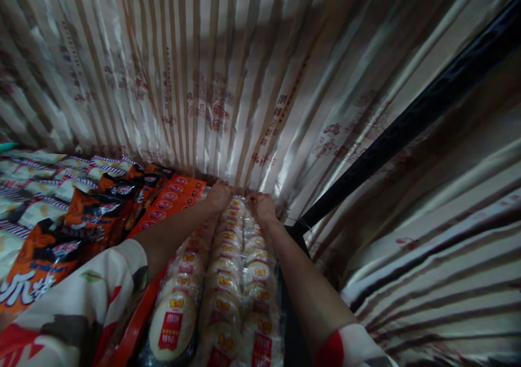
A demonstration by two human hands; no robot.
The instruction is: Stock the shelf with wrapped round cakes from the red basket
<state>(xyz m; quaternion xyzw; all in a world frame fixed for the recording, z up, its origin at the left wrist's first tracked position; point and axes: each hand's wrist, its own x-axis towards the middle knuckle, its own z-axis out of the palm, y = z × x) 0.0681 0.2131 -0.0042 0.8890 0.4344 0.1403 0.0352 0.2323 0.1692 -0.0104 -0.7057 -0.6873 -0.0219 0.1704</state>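
Rows of clear-wrapped round rice crackers (222, 280) with red and yellow labels run away from me. At their far end, against the curtain, are both my hands. My left hand (220, 196) is closed at the back of the rows, its fingers on the wrapping and partly hidden. My right hand (262, 206) has its fingers curled at the far right corner, pinching the edge of a cracker packet (239, 203). One packet (173, 323) lies face up at the near left. The dim light blurs both sets of fingertips.
Left of the crackers is a row of orange packets (177, 196), then orange and black snack bags (93, 215) and white striped packets (36, 209). A pleated printed curtain (211, 84) closes off the back. A black pole (391, 133) slants up to the right.
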